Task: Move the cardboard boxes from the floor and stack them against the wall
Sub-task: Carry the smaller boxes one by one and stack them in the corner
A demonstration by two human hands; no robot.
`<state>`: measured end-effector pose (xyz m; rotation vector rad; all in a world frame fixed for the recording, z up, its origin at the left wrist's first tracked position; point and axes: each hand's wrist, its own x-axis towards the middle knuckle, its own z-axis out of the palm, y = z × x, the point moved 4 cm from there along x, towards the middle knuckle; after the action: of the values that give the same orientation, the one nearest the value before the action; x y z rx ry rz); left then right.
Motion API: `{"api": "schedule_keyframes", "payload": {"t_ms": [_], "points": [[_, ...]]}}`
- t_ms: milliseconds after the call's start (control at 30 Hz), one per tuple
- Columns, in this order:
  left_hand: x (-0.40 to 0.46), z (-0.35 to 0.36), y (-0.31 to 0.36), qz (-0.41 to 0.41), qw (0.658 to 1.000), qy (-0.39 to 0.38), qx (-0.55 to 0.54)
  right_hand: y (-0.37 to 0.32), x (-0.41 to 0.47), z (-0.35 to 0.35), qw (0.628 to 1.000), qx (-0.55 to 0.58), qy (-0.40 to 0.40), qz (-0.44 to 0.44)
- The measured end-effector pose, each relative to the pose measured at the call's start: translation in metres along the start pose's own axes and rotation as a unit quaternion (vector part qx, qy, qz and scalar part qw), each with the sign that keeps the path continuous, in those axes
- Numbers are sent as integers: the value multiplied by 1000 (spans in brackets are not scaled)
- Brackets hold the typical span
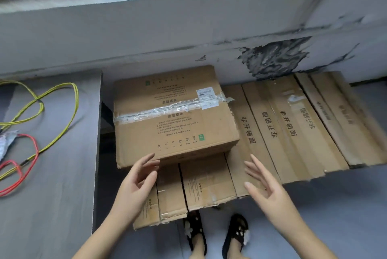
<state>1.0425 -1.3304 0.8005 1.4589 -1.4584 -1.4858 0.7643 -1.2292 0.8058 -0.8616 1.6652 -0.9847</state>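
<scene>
Taped cardboard box (173, 116) resting flat on top of a layer of flattened cardboard (278, 131), far edge close to the peeling grey wall (188, 34). Clear tape across the lid, white label near the right end of the tape, printed text and handling symbols on the top face. Flattened cardboard spreading out to the right along the foot of the wall and forward under the box toward the near side.

Left hand (136, 181) just at the near left corner of the box, fingers straight and spread, gripping nothing; fingertips at the box's front edge, contact impossible to confirm. Right hand (266, 187) apart from the box, over the flattened cardboard to the near right, palm turned inward, fingers straight, holding nothing.

To the left, a grey table (54, 175) bearing looped yellow wire (39, 101) and red wire (29, 154). At the near edge, two feet in black sandals (217, 233) on the grey floor.
</scene>
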Motion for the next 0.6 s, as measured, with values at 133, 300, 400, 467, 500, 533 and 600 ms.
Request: {"api": "schedule_keyframes", "payload": {"t_ms": [133,300,400,467,500,533,600], "points": [[-36,33,32,54,995,-81,26,15,-76,-29,995,49,85,-2],[-72,106,36,81,975,-193,73,56,-167,-57,966,71,247,-7],[-95,151,42,105,959,-254,67,80,-214,-67,936,99,339,0],[-118,191,48,119,941,-310,60,99,-256,-76,901,132,413,7],[-130,207,51,126,934,-330,58,108,-274,-79,889,145,434,6],[-146,227,54,139,923,-356,54,117,-295,-83,876,152,457,8],[-176,263,58,165,899,-402,48,133,-336,-94,852,158,499,6]]}}
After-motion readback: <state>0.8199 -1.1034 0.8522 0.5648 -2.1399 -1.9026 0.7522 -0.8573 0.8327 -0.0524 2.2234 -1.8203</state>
